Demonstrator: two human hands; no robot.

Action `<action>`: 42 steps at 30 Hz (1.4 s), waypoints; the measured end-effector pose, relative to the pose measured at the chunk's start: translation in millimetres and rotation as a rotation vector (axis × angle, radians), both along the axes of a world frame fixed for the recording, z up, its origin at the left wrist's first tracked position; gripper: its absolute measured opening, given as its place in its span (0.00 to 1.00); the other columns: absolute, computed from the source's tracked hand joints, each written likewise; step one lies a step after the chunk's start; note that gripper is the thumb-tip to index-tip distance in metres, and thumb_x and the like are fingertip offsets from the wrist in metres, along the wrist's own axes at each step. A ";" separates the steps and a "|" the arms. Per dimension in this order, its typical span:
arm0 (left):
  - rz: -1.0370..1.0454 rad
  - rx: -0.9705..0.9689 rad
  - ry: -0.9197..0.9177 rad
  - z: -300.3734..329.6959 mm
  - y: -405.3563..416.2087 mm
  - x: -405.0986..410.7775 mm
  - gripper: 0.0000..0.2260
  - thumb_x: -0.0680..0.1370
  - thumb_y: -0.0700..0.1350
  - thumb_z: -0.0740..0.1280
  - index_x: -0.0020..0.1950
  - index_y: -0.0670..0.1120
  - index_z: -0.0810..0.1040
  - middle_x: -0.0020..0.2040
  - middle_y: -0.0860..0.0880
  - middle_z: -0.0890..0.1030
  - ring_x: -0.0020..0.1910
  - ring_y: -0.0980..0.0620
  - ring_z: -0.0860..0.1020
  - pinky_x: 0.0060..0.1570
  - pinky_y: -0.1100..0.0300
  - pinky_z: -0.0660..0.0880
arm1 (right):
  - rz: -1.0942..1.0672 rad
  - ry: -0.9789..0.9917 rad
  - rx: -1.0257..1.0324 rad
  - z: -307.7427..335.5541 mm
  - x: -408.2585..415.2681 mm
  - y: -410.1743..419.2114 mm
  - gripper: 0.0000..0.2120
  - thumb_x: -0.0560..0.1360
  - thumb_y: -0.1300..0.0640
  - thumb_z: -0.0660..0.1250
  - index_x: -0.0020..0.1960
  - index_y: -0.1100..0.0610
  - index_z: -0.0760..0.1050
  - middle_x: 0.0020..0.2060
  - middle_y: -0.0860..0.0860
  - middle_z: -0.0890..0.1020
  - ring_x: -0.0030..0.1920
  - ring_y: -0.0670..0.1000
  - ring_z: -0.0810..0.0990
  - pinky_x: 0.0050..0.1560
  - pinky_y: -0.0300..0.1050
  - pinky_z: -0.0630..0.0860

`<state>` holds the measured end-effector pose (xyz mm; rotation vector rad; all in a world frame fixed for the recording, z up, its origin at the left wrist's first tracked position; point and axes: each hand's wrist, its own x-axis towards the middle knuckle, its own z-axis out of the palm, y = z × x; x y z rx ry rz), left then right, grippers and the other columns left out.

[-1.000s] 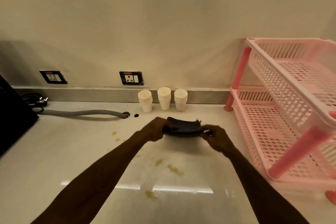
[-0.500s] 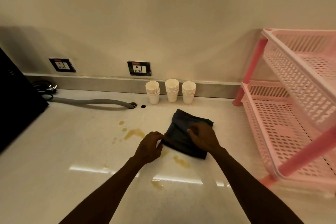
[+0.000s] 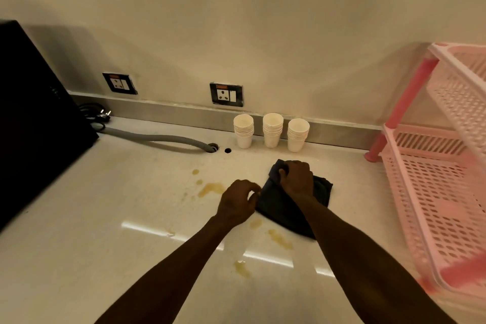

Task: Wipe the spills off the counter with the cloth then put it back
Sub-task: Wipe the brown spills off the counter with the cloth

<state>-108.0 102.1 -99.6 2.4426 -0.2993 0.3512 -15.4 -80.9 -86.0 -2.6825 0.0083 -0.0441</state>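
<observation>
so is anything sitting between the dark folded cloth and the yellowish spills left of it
Nothing visible except the left hand, resting at the dark folded cloth's left edge. The right hand presses on the cloth. The yellowish spills lie on bare white counter, the white paper cup stacks well behind.

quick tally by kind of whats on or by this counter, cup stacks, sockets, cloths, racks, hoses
paper cup stacks: 3
wall sockets: 2
dark cloth: 1, flat on the counter under the right hand
pink rack: 1
grey hose: 1
total: 8
</observation>
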 end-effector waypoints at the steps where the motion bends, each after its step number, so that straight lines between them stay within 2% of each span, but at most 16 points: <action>1: -0.017 0.031 0.033 3.3 -5.6 8.9 0.09 0.80 0.41 0.67 0.57 0.41 0.83 0.54 0.44 0.84 0.56 0.44 0.79 0.58 0.52 0.74 | 0.012 0.014 -0.031 0.9 5.6 0.8 0.18 0.81 0.49 0.63 0.67 0.56 0.75 0.64 0.55 0.79 0.65 0.57 0.73 0.67 0.53 0.71; 6: -0.085 0.378 0.250 11.1 -27.2 46.6 0.12 0.81 0.45 0.61 0.58 0.42 0.81 0.55 0.40 0.81 0.58 0.39 0.76 0.56 0.45 0.75 | -0.009 0.077 -0.077 -0.4 24.3 4.8 0.17 0.79 0.46 0.65 0.62 0.55 0.80 0.58 0.55 0.82 0.62 0.58 0.75 0.62 0.52 0.74; 11: -0.106 0.528 0.329 -4.4 -30.7 58.0 0.10 0.79 0.44 0.64 0.53 0.39 0.79 0.54 0.39 0.80 0.58 0.38 0.74 0.53 0.47 0.73 | -0.109 0.083 0.151 -5.2 42.1 3.8 0.13 0.79 0.50 0.67 0.58 0.56 0.82 0.56 0.55 0.84 0.60 0.57 0.77 0.63 0.53 0.75; 14: -0.086 0.468 0.338 -11.5 -28.6 59.9 0.12 0.80 0.46 0.64 0.56 0.40 0.80 0.56 0.41 0.80 0.60 0.41 0.73 0.56 0.49 0.73 | -0.221 0.106 0.175 -0.9 57.4 -7.5 0.12 0.78 0.51 0.69 0.58 0.56 0.81 0.57 0.55 0.82 0.60 0.56 0.76 0.64 0.52 0.74; 17: -0.077 0.419 0.354 -15.4 -26.5 59.0 0.13 0.80 0.48 0.64 0.59 0.42 0.80 0.58 0.42 0.79 0.61 0.42 0.73 0.58 0.50 0.74 | -0.206 0.088 0.084 -6.4 58.6 -12.5 0.12 0.77 0.51 0.70 0.58 0.55 0.81 0.60 0.55 0.81 0.62 0.56 0.75 0.65 0.51 0.73; 21: -0.075 0.178 0.226 -20.8 -16.7 48.9 0.12 0.80 0.46 0.65 0.58 0.43 0.83 0.55 0.43 0.81 0.59 0.44 0.74 0.57 0.51 0.74 | -0.125 -0.215 0.199 -18.0 23.6 -1.7 0.17 0.75 0.46 0.71 0.60 0.54 0.80 0.59 0.56 0.79 0.60 0.57 0.76 0.60 0.52 0.74; 23: -0.006 0.045 0.098 -25.7 -5.6 39.6 0.11 0.80 0.45 0.67 0.58 0.44 0.83 0.54 0.45 0.82 0.58 0.46 0.75 0.56 0.54 0.73 | 0.009 -0.262 0.163 -32.7 -1.9 5.4 0.23 0.73 0.39 0.67 0.59 0.54 0.79 0.58 0.55 0.79 0.60 0.58 0.76 0.60 0.52 0.73; 25: 0.086 0.007 0.001 -34.2 10.5 26.8 0.09 0.79 0.44 0.69 0.57 0.43 0.84 0.54 0.45 0.82 0.57 0.46 0.77 0.57 0.54 0.75 | 0.127 -0.071 0.056 -50.8 -26.6 8.6 0.39 0.70 0.27 0.60 0.71 0.54 0.71 0.70 0.57 0.72 0.72 0.60 0.67 0.72 0.56 0.63; 27: 0.172 0.020 -0.043 -43.3 30.6 11.5 0.08 0.78 0.42 0.70 0.57 0.44 0.84 0.54 0.45 0.82 0.58 0.46 0.77 0.57 0.53 0.76 | 0.212 0.091 -0.105 -68.6 -38.9 4.1 0.51 0.68 0.21 0.54 0.80 0.54 0.55 0.80 0.55 0.54 0.80 0.58 0.49 0.78 0.57 0.45; 28: 0.208 0.029 -0.050 -46.8 42.1 3.7 0.08 0.78 0.42 0.70 0.57 0.44 0.84 0.55 0.45 0.82 0.58 0.46 0.77 0.58 0.53 0.76 | 0.235 0.108 -0.146 -73.3 -40.9 1.1 0.51 0.70 0.22 0.52 0.81 0.53 0.49 0.81 0.54 0.48 0.80 0.57 0.43 0.79 0.58 0.41; 30: 0.270 0.039 -0.063 -51.1 66.7 -12.1 0.09 0.79 0.44 0.68 0.56 0.45 0.84 0.55 0.46 0.82 0.59 0.48 0.75 0.59 0.53 0.75 | 0.251 0.090 -0.171 -74.7 -40.8 -2.0 0.45 0.75 0.26 0.48 0.82 0.53 0.45 0.82 0.54 0.45 0.80 0.57 0.40 0.79 0.60 0.41; 32: 0.327 0.042 -0.088 -53.4 92.2 -31.0 0.11 0.79 0.47 0.66 0.56 0.45 0.84 0.55 0.46 0.81 0.60 0.48 0.75 0.58 0.53 0.76 | 0.248 0.084 -0.192 -71.8 -42.0 -0.3 0.41 0.78 0.29 0.46 0.82 0.53 0.45 0.82 0.55 0.46 0.80 0.57 0.39 0.78 0.62 0.41; 36: 0.433 0.066 -0.090 -59.2 136.1 -66.0 0.15 0.79 0.51 0.62 0.56 0.44 0.84 0.56 0.45 0.82 0.62 0.45 0.75 0.60 0.48 0.77 | 0.218 -0.014 -0.239 -65.2 -56.2 8.0 0.47 0.73 0.23 0.43 0.81 0.55 0.51 0.81 0.56 0.49 0.80 0.56 0.38 0.73 0.61 0.26; 37: 0.453 0.081 -0.066 -60.0 144.9 -72.0 0.16 0.80 0.51 0.62 0.57 0.44 0.84 0.57 0.44 0.82 0.63 0.44 0.75 0.61 0.46 0.77 | 0.230 -0.024 -0.245 -64.2 -60.8 10.8 0.49 0.73 0.22 0.43 0.81 0.56 0.51 0.81 0.56 0.49 0.80 0.56 0.39 0.74 0.60 0.26; 39: 0.491 0.110 0.012 -60.9 160.1 -77.8 0.18 0.81 0.52 0.60 0.61 0.43 0.82 0.61 0.43 0.81 0.67 0.42 0.73 0.64 0.44 0.75 | 0.256 0.032 -0.237 -66.5 -67.3 15.5 0.48 0.74 0.25 0.46 0.81 0.58 0.49 0.81 0.56 0.49 0.81 0.55 0.42 0.78 0.58 0.34; 42: 0.524 0.129 0.111 -58.6 177.3 -78.4 0.21 0.82 0.53 0.57 0.66 0.43 0.80 0.66 0.41 0.79 0.71 0.40 0.71 0.69 0.42 0.71 | 0.238 0.095 -0.183 -66.3 -67.6 18.2 0.35 0.82 0.38 0.49 0.81 0.57 0.47 0.81 0.55 0.50 0.81 0.54 0.45 0.80 0.56 0.42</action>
